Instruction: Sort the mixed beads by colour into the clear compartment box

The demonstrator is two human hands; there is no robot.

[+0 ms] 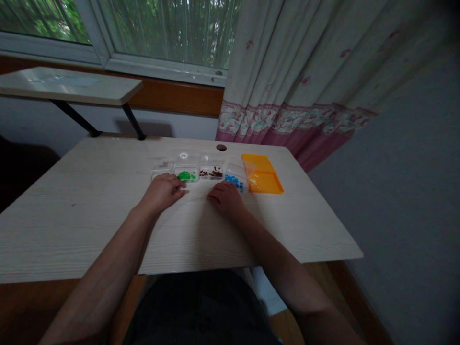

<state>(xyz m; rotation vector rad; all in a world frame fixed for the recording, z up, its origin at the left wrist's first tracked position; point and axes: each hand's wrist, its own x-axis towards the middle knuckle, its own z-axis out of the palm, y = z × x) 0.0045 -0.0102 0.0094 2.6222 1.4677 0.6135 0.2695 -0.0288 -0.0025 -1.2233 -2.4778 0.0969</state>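
My left hand [164,191] rests on the table in front of a clear lidded box [194,175] of small green pieces [186,176]. Its thumb and forefinger point right with a gap between them; a tiny pale spot shows at the thumb tip. My right hand [227,199] lies in front of a clear box of blue pieces [233,181], its fingers curled together and touching or very near the box's front edge. Whether anything is in those fingers is hidden. Between the two stands a clear box of dark brown pieces [212,172]. Another clear box [158,172] sits partly behind my left hand.
An orange divided tray [268,175] with a few white pieces [253,181] stands right of the boxes. At the back left, a raised shelf [72,86] rests on black legs. A cable hole [221,147] lies near the curtain [280,96].
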